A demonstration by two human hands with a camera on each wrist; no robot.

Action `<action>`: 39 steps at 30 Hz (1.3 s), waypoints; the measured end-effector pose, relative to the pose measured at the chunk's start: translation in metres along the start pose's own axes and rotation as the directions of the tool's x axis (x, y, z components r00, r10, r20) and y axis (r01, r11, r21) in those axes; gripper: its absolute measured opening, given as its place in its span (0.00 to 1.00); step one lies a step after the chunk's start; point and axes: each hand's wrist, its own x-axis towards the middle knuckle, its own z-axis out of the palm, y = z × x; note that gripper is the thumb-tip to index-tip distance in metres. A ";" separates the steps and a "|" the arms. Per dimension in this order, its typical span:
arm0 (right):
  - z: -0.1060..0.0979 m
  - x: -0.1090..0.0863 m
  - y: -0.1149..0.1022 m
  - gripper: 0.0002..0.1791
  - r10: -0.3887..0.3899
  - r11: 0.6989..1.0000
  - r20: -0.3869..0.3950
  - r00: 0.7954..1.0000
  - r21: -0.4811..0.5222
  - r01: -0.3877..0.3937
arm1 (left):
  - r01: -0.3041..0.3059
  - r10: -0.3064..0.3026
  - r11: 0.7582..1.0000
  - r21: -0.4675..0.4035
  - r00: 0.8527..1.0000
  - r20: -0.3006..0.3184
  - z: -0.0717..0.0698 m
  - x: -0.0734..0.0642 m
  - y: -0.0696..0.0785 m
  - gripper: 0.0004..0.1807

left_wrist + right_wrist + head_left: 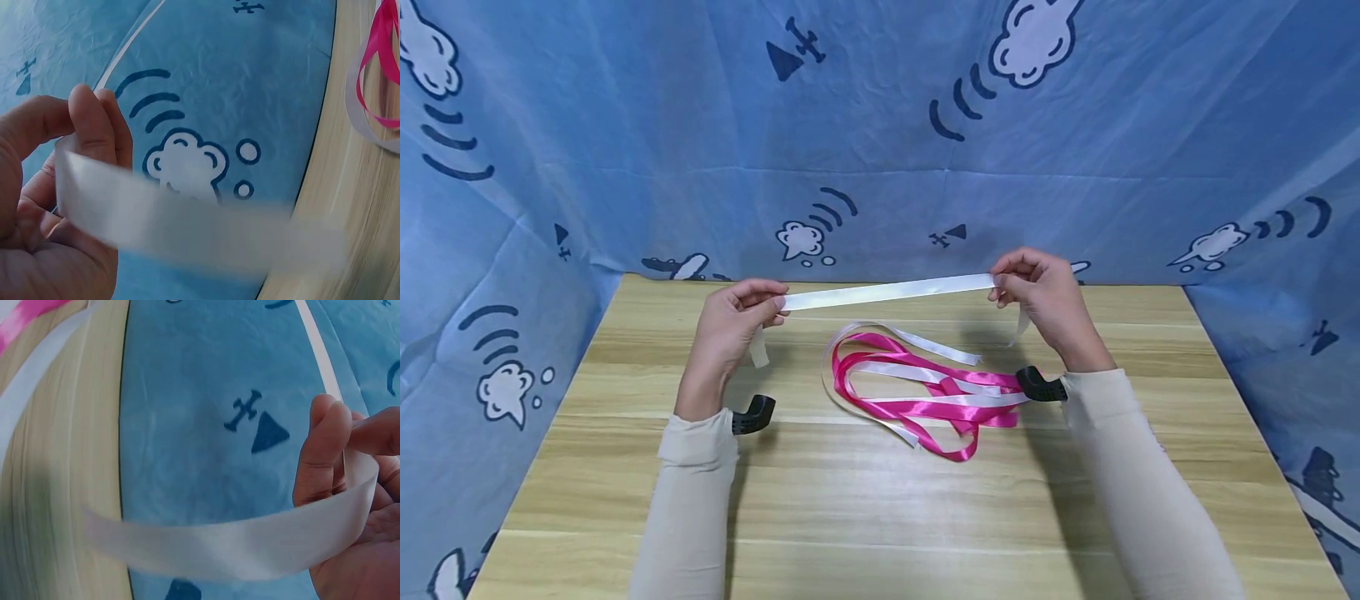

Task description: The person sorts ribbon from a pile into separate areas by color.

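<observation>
A white ribbon (887, 292) stretches straight between the hands, held up on the far side of the ribbon pile (925, 408). Its long axis runs sideways, rising slightly in the head view toward the right, and it lies directly between the two sets of fingertips, so neither hand is nearer to it.

The left hand (724, 337), beyond the pile and to its left, pinches one end part between thumb and fingers, with a loose tail (760, 348) hanging below. The right hand (1048, 300), beyond the pile and to its right, pinches the other, its tail (237, 550) curving away under the fingers. No gap shows at either pinch. Both forearms reach forward past the pile, one along each side, the hands turned inward toward each other.
</observation>
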 end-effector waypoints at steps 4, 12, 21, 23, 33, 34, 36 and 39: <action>-0.009 -0.003 0.004 0.06 -0.004 1.000 -0.040 0.999 -0.003 0.004 | 0.008 -0.008 1.000 -0.020 1.000 -0.010 -0.006 -0.002 0.000 0.09; -0.030 -0.006 0.012 0.05 0.022 0.998 -0.091 0.996 0.055 -0.017 | 0.001 -0.002 1.000 -0.026 0.999 -0.040 -0.017 -0.005 0.000 0.08; -0.045 -0.010 0.018 0.04 0.029 0.996 -0.137 0.990 0.091 -0.016 | 0.002 -0.009 0.996 -0.084 0.996 -0.087 -0.028 -0.009 0.001 0.06; -0.047 -0.011 0.019 0.05 0.031 0.994 -0.143 0.989 0.108 -0.015 | -0.001 -0.008 0.996 -0.091 0.995 -0.101 -0.030 -0.009 0.000 0.06; -0.058 -0.015 0.026 0.04 0.062 0.991 -0.156 0.986 0.124 -0.043 | -0.005 -0.008 0.997 -0.072 0.984 -0.178 -0.040 -0.014 -0.002 0.08; -0.059 -0.015 0.027 0.05 0.062 0.992 -0.157 0.986 0.116 -0.044 | -0.005 -0.011 0.996 -0.086 0.983 -0.184 -0.042 -0.014 -0.002 0.07; -0.061 -0.016 0.028 0.05 0.062 0.994 -0.160 0.985 0.102 -0.046 | -0.014 -0.009 0.993 -0.117 0.981 -0.193 -0.044 -0.015 -0.002 0.07; -0.064 -0.017 0.031 0.05 0.058 0.994 -0.172 0.983 0.106 -0.040 | -0.032 -0.002 0.987 -0.158 0.978 -0.208 -0.048 -0.017 -0.001 0.08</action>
